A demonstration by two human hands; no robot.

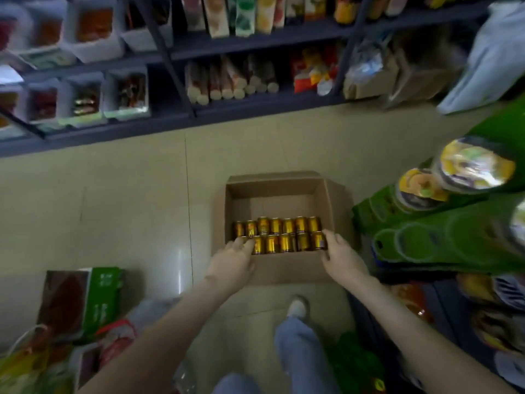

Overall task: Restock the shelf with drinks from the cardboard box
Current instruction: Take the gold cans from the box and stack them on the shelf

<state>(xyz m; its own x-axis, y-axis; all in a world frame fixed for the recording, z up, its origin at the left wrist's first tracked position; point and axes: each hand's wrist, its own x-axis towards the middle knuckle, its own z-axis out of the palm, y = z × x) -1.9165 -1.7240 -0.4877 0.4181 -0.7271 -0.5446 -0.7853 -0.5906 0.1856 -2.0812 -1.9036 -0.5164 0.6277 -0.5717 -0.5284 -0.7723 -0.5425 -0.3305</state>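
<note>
Nearest to me are my jeans leg [301, 351] and a pale shoe [297, 308] on the tiled floor [127, 194], with a green-and-brown carton [82, 297] lying off to the left. Both arms reach forward to the cardboard box [284, 268], which sits open on the floor just ahead of the shoe. My left hand [233, 263] lies on the left end of the near row of cans [279, 237] — whether its fingers have closed on one, I cannot tell. My right hand [341, 254] is grasping the end can [318, 241] at the right of that row, fingers curled round it. The gold cans stand upright in two rows, filling the near half of the box. Beside the box on the right stands a green display rack [440, 237] holding lidded bowls [477, 166]. Across the aisle runs the dark shelf [255, 112] — white tubs [125, 92] on the left, tall cartons [241, 15] above, all blurred.
</note>
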